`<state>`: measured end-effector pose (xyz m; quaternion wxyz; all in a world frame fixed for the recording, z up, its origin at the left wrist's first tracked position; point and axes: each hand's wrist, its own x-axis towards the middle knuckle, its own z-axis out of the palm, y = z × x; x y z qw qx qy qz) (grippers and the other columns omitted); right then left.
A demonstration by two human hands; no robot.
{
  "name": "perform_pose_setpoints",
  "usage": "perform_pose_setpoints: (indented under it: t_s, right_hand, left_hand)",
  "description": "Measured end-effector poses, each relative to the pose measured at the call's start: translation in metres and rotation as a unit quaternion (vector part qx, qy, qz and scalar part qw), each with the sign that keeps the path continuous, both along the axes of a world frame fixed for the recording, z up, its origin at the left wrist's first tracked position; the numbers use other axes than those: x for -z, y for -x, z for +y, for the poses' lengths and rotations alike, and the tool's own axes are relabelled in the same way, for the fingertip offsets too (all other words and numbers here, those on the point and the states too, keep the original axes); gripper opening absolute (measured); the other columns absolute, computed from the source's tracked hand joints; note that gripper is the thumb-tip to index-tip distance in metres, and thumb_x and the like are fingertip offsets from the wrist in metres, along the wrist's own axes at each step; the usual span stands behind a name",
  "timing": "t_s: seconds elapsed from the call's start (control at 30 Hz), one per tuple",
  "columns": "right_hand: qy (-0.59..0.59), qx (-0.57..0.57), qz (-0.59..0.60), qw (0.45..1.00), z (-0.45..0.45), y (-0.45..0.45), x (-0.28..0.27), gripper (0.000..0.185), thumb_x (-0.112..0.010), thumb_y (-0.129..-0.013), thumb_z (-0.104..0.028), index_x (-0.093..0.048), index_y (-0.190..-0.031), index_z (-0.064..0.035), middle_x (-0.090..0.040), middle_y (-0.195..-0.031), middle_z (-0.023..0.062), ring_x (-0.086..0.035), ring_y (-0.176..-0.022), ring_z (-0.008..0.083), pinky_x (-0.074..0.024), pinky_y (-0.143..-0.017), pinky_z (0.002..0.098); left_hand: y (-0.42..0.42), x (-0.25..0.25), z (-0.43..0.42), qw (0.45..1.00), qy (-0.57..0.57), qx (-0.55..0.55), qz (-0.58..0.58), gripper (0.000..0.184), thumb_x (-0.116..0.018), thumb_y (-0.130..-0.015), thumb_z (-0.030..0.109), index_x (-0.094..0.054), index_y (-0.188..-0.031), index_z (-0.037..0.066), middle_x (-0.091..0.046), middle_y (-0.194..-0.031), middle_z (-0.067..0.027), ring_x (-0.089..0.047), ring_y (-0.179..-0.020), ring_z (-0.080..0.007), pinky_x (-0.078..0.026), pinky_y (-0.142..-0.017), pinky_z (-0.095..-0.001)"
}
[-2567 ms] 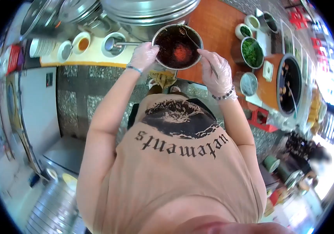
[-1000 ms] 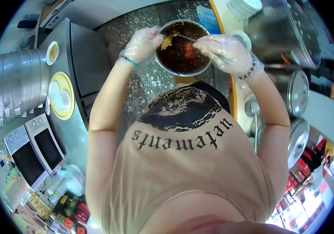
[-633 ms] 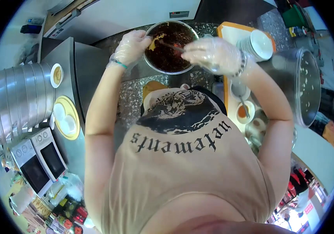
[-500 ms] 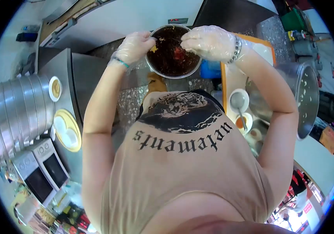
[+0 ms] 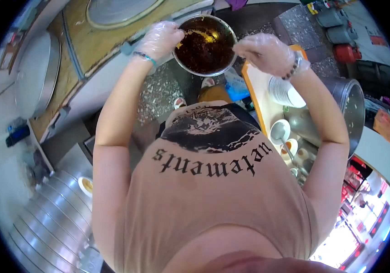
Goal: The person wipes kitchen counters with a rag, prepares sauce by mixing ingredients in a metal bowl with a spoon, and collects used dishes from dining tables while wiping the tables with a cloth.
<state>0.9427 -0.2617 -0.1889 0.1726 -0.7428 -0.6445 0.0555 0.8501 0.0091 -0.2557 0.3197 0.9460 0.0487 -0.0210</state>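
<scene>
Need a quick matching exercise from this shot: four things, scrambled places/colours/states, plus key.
Things:
A. metal bowl
B. ladle
C. plates
D. wristband

Places, colours, states:
1. white, in a stack
2. teal
3. held at the rim by the left hand
4. head resting in a white bowl

Pairs: A-3, B-4, C-1, D-2

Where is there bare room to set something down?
On the tan worktop, between the rimmed disc and the gray strip; also a narrow patch on the white counter, between its orange edge and the plate stack. Beyond, crowded: ladle, bowls, large pot.
</scene>
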Motion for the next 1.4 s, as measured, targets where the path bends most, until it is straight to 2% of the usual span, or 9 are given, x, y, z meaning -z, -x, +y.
perform_pose_setpoints:
  t_s: [0.37, 0.5, 0.7, 0.8, 0.97, 1.03, 1.17, 1.23, 1.4]
  right_hand:
    - [-0.112, 0.090, 0.011, 0.990, -0.009, -0.156, 0.007, 0.010, -0.062, -0.082, -0.010, -0.062, -0.090, -0.0046, -0.066, -0.085, 0.0121, -0.065, -0.078, 0.0291, -0.0538, -0.069, 0.0365]
    - [-0.124, 0.122, -0.036, 0.984, -0.010, -0.224, 0.018, 0.013, -0.063, -0.081, -0.008, -0.062, -0.094, -0.0054, -0.066, -0.088, 0.0130, -0.065, -0.078, 0.0288, -0.0537, -0.069, 0.0359]
    - [-0.115, 0.123, 0.004, 0.986, -0.002, -0.284, 0.036, 0.019, -0.061, -0.081, -0.003, -0.063, -0.101, -0.0049, -0.067, -0.095, 0.0149, -0.065, -0.083, 0.0297, -0.0535, -0.073, 0.0354]
    - [-0.134, 0.161, -0.030, 0.977, 0.001, -0.327, 0.046, 0.021, -0.062, -0.079, -0.004, -0.063, -0.101, -0.0060, -0.067, -0.092, 0.0127, -0.064, -0.083, 0.0295, -0.0534, -0.072, 0.0368]
    - [-0.040, 0.199, -0.002, 0.979, 0.004, -0.360, 0.051, 0.018, -0.061, -0.082, -0.010, -0.061, -0.100, -0.0077, -0.067, -0.087, 0.0132, -0.065, -0.078, 0.0292, -0.0539, -0.069, 0.0345]
    - [-0.120, 0.250, 0.006, 0.961, -0.002, -0.376, 0.049, 0.017, -0.061, -0.082, -0.009, -0.062, -0.099, -0.0086, -0.067, -0.087, 0.0131, -0.065, -0.078, 0.0282, -0.0542, -0.069, 0.0347]
    - [-0.147, 0.270, -0.034, 0.951, -0.013, -0.421, 0.060, 0.013, -0.060, -0.081, -0.007, -0.063, -0.094, -0.0082, -0.066, -0.084, 0.0128, -0.065, -0.076, 0.0289, -0.0539, -0.068, 0.0362]
    - [-0.090, 0.292, -0.008, 0.952, -0.021, -0.426, 0.056, 0.011, -0.060, -0.081, -0.006, -0.062, -0.091, -0.0086, -0.065, -0.080, 0.0123, -0.064, -0.074, 0.0301, -0.0530, -0.066, 0.0374]
    - [-0.155, 0.308, 0.036, 0.938, -0.066, -0.502, 0.068, 0.016, -0.061, -0.081, -0.005, -0.063, -0.096, -0.0075, -0.066, -0.087, 0.0126, -0.064, -0.080, 0.0303, -0.0533, -0.070, 0.0362]
  left_hand:
    - [-0.195, 0.010, 0.003, 0.994, -0.063, 0.000, -0.087, 0.033, -0.045, -0.082, 0.027, -0.060, -0.081, -0.004, -0.060, -0.083, -0.0245, -0.057, -0.086, -0.0395, -0.044, -0.078, -0.0449]
    - [-0.243, 0.002, -0.016, 0.971, 0.191, -0.142, 0.020, 0.027, -0.050, -0.084, 0.022, -0.061, -0.085, -0.003, -0.061, -0.069, -0.0166, -0.060, -0.060, -0.0272, -0.048, -0.062, -0.0380]
    - [-0.319, 0.048, -0.014, 0.923, 0.359, -0.136, 0.019, 0.025, -0.050, -0.090, 0.017, -0.063, -0.103, 0.000, -0.064, -0.078, -0.0024, -0.057, -0.065, -0.0085, -0.048, -0.056, -0.0260]
    - [-0.350, 0.045, -0.006, 0.966, 0.242, -0.077, 0.037, 0.024, -0.049, -0.092, 0.015, -0.062, -0.106, 0.000, -0.064, -0.081, -0.0023, -0.056, -0.066, -0.0064, -0.047, -0.057, -0.0231]
    - [-0.416, 0.054, -0.012, 0.951, 0.298, -0.075, 0.020, 0.024, -0.050, -0.092, 0.015, -0.063, -0.105, 0.000, -0.066, -0.085, -0.0048, -0.058, -0.070, -0.0100, -0.048, -0.067, -0.0272]
    - [-0.427, 0.050, -0.024, 0.947, 0.315, -0.061, -0.027, 0.029, -0.049, -0.086, 0.020, -0.062, -0.102, 0.000, -0.062, -0.079, -0.0175, -0.060, -0.066, -0.0250, -0.048, -0.064, -0.0351]
    - [-0.465, 0.031, -0.039, 0.958, 0.272, -0.055, 0.071, 0.028, -0.051, -0.091, 0.018, -0.062, -0.108, 0.000, -0.067, -0.093, -0.0094, -0.060, -0.083, -0.0138, -0.046, -0.079, -0.0307]
    - [-0.488, 0.051, -0.050, 0.954, 0.292, -0.046, -0.044, 0.028, -0.049, -0.087, 0.020, -0.061, -0.104, 0.001, -0.064, -0.085, -0.0180, -0.062, -0.077, -0.0305, -0.047, -0.073, -0.0369]
    - [-0.553, 0.061, -0.092, 0.974, 0.220, -0.048, -0.020, 0.028, -0.051, -0.090, 0.020, -0.062, -0.108, 0.001, -0.068, -0.090, -0.0087, -0.061, -0.080, -0.0141, -0.047, -0.076, -0.0304]
